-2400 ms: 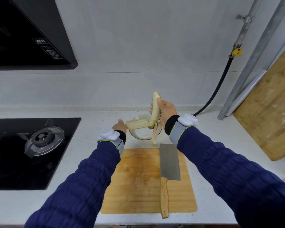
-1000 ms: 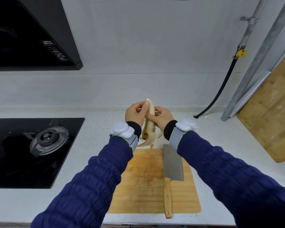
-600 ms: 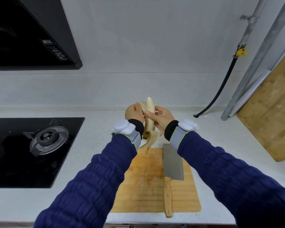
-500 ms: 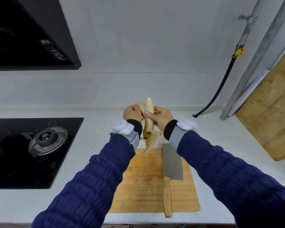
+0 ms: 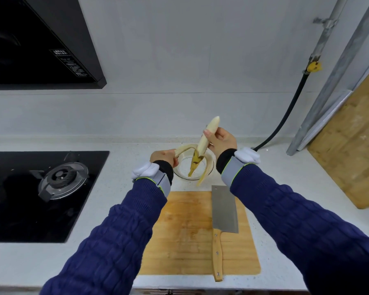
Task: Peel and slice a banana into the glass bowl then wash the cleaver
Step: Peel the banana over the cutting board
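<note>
Two hands peeled a banana [image 5: 209, 130], centre frame.
Right hand [image 5: 223, 141] fingers gripped the bare fruit, left hand [image 5: 163, 156] fingers pinched a peel strip [image 5: 184, 149] above the glass bowl [image 5: 191, 179]; the cleaver [image 5: 224, 209] lay on the board [image 5: 185, 231].

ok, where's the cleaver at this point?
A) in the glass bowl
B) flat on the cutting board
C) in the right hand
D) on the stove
B: the cleaver lies flat on the cutting board, untouched, while the left hand and right hand both grip the banana.
</note>
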Demonstrator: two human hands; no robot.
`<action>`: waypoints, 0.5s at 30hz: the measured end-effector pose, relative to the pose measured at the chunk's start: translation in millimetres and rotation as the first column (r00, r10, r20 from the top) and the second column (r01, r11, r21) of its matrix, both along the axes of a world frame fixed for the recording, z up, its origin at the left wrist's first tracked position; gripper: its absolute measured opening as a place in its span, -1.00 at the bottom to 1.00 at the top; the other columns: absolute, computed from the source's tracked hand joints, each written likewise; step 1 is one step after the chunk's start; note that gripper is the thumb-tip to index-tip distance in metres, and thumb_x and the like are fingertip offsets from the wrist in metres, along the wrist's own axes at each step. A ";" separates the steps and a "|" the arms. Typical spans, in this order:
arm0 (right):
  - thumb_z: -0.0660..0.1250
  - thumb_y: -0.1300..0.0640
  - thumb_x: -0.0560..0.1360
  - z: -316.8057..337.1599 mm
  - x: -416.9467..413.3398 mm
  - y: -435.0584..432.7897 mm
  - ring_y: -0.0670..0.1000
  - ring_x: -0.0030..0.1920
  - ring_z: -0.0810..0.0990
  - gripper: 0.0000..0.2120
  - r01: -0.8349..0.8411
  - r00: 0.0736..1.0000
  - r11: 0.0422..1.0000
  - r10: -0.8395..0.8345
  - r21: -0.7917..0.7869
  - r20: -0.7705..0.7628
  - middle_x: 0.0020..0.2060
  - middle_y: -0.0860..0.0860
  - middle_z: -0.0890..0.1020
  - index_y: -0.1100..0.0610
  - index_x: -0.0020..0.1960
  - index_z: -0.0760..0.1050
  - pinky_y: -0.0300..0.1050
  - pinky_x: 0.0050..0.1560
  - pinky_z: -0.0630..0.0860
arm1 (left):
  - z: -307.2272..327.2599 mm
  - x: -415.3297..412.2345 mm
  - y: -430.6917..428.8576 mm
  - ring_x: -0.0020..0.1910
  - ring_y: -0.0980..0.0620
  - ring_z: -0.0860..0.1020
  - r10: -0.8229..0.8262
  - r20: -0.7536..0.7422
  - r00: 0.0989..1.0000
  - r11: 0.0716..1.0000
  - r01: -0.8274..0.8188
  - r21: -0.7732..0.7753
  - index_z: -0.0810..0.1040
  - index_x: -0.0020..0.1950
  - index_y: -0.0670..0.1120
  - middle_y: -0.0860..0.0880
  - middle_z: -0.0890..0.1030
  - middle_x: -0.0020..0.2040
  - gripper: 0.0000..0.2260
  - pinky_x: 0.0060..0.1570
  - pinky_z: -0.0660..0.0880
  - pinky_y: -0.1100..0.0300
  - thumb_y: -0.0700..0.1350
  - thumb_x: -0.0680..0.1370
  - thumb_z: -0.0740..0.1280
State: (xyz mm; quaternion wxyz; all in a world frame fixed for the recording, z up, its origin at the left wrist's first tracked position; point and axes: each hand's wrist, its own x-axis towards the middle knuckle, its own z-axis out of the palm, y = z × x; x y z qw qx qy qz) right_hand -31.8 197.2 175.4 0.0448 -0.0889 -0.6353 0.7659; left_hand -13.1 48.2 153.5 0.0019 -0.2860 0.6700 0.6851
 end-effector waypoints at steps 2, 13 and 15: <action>0.41 0.21 0.46 -0.4 -2.8 -1.7 0.07 -0.08 0.56 -0.88 0.025 1.000 1.000 -0.025 0.016 -0.006 -0.04 0.22 0.64 0.12 -0.01 0.55 0.11 0.12 0.57 | -4.8 0.6 1.8 -0.57 0.09 0.42 -0.017 0.047 0.999 1.000 0.017 0.016 0.42 -0.39 -0.13 0.08 0.41 -0.69 -0.71 -0.44 0.40 0.30 -0.28 0.54 0.25; 0.35 0.27 0.51 12.9 -13.4 3.3 0.07 -0.04 0.55 -0.76 0.138 0.990 0.974 -0.140 -0.182 0.003 -0.04 0.18 0.60 0.29 0.16 0.52 -0.01 0.10 0.55 | -29.3 10.1 -4.6 -0.75 0.17 0.34 -0.060 0.170 0.984 0.998 0.056 0.030 0.37 -0.40 -0.14 0.08 0.37 -0.74 -0.68 -0.51 0.33 0.33 -0.30 0.56 0.21; 0.31 0.28 0.53 22.7 -19.4 11.2 0.09 -0.01 0.54 -0.74 0.105 0.993 0.966 -0.113 -0.237 -0.020 -0.07 0.12 0.60 0.31 0.21 0.48 0.01 0.14 0.52 | -38.5 18.1 -7.4 -0.70 0.21 0.40 -0.023 0.145 0.989 0.998 0.015 0.057 0.38 -0.33 -0.13 0.10 0.42 -0.70 -0.74 -0.55 0.38 0.38 -0.28 0.56 0.22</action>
